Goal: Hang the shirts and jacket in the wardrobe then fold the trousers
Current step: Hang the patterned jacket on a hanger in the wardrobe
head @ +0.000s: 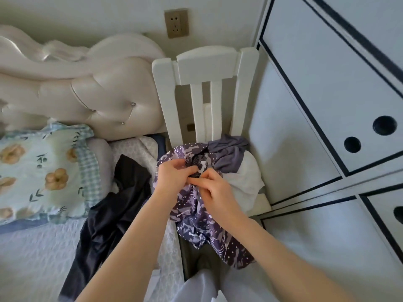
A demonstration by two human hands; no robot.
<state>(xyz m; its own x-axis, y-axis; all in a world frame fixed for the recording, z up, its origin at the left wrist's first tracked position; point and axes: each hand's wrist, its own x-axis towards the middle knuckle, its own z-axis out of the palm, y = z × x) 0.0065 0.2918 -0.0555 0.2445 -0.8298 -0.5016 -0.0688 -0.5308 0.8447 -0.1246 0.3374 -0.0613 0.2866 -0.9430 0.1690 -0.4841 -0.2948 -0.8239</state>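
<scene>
A purple patterned shirt (196, 216) hangs over the front of a white chair (207, 66) and spills toward the floor. My left hand (172, 175) and my right hand (214, 190) both pinch its fabric near the top, close together. Behind it on the chair seat lie a grey garment (229, 153) and a white garment (246, 182). A dark garment (109, 210) lies spread on the bed to the left. The white wardrobe (327, 105) with dark trim stands shut on the right.
The bed (32, 258) with a floral pillow (41, 171) and a padded headboard (98, 83) fills the left side. The chair is wedged between the bed and the wardrobe. A wall socket (176, 23) sits above the chair.
</scene>
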